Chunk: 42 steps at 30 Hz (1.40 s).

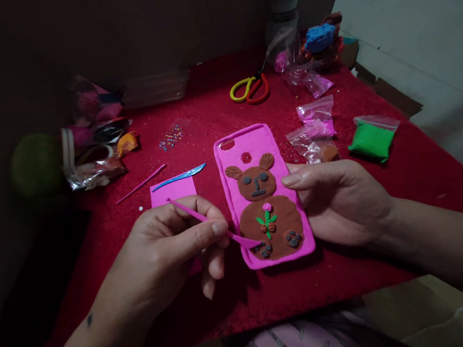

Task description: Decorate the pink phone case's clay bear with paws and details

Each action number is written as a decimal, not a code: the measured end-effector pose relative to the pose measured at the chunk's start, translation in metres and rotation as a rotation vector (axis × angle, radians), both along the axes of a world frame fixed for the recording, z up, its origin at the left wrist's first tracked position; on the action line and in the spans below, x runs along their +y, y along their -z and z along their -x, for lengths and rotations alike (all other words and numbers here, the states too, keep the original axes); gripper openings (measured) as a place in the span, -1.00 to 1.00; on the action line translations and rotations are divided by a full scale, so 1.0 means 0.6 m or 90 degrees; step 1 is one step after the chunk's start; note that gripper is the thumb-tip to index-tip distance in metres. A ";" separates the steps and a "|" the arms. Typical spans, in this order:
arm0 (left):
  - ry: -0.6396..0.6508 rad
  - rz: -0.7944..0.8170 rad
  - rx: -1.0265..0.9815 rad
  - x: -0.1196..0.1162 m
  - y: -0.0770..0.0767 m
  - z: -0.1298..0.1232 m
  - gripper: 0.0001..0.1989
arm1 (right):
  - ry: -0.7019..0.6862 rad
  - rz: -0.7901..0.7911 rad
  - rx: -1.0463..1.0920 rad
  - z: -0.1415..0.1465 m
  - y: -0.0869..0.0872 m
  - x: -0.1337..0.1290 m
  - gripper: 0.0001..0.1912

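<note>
My right hand (336, 201) grips a phone case (248, 139) by its right edge, thumb on the front. Pink clay covers the case, and on it lies a brown clay bear (256, 220) with grey eyes, nose and mouth. A pink flower with green leaves (267, 220) sits on the bear's belly. Between thumb and fingers my left hand (181, 244) pinches a pink clay modelling tool (197, 215). The tool's flat tip is at the bear's lower left paw (264, 251); whether it touches I cannot tell. Partly under my left hand is a pink square sheet (181, 189).
Across the sheet lies a blue modelling tool (180, 177), with a thin pink stick (141, 183) beside it. Scissors (250, 89), beads (172, 138), a green clay packet (373, 138) and several clay bags (316, 119) lie on the red cloth (205, 113). A bottle (283, 5) stands behind.
</note>
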State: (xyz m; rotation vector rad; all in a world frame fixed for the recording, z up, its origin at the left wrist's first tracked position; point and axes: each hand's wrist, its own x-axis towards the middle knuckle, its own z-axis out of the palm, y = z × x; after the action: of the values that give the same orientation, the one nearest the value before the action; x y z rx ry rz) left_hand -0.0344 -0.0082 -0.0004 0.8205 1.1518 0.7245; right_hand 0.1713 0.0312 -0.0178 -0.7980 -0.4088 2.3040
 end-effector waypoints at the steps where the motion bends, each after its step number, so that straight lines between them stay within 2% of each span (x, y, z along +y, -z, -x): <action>1: 0.007 0.004 -0.002 0.000 0.001 0.000 -0.84 | 0.000 -0.003 0.000 0.000 0.001 0.000 -0.97; 11: 0.025 0.017 -0.017 0.002 0.009 0.003 -0.85 | 0.000 -0.016 0.009 -0.004 0.000 -0.003 -0.98; 24: -0.004 0.029 -0.036 0.002 0.012 0.006 -0.87 | 0.000 -0.001 0.006 -0.003 0.000 -0.003 -0.96; 34: -0.024 0.004 0.015 0.000 0.001 -0.004 -0.85 | -0.003 -0.015 0.002 -0.003 0.000 -0.002 -0.98; 42: -0.031 -0.006 -0.037 0.004 -0.001 0.015 -0.87 | 0.029 -0.033 0.024 -0.003 0.002 -0.002 -0.96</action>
State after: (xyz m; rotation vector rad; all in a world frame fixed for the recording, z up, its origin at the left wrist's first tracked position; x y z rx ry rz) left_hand -0.0433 -0.0061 0.0000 0.7770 1.1195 0.7903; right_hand 0.1733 0.0303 -0.0190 -0.7296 -0.4274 2.2543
